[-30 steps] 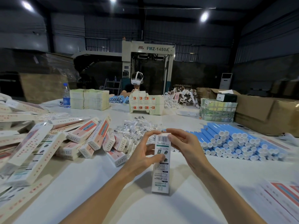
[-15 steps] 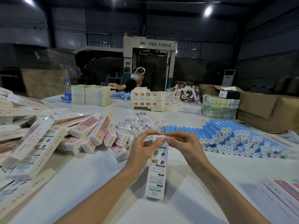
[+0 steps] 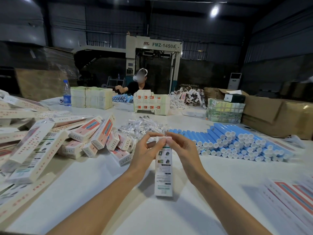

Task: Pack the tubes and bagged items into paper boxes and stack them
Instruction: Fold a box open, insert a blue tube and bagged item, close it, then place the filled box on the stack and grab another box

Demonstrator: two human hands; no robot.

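A tall white paper box [image 3: 163, 173] with green print stands upright on the white table [image 3: 105, 197]. My left hand [image 3: 145, 151] and my right hand [image 3: 183, 150] both pinch its top flap. Behind my hands lies a heap of small clear bagged items [image 3: 144, 126]. To the right, several blue tubes with white caps [image 3: 237, 143] lie stacked in rows. A loose pile of packed pink-and-white boxes [image 3: 94, 138] sits to the left.
Flat box blanks [image 3: 294, 199] lie at the right front. A person sits across the table behind stacks of boxes [image 3: 151, 104]. A water bottle [image 3: 66, 94] stands far left. Brown cartons [image 3: 277, 114] line the right edge.
The box has tilted back to upright. Both hands have risen to its top end and closed their fingertips on the flap.
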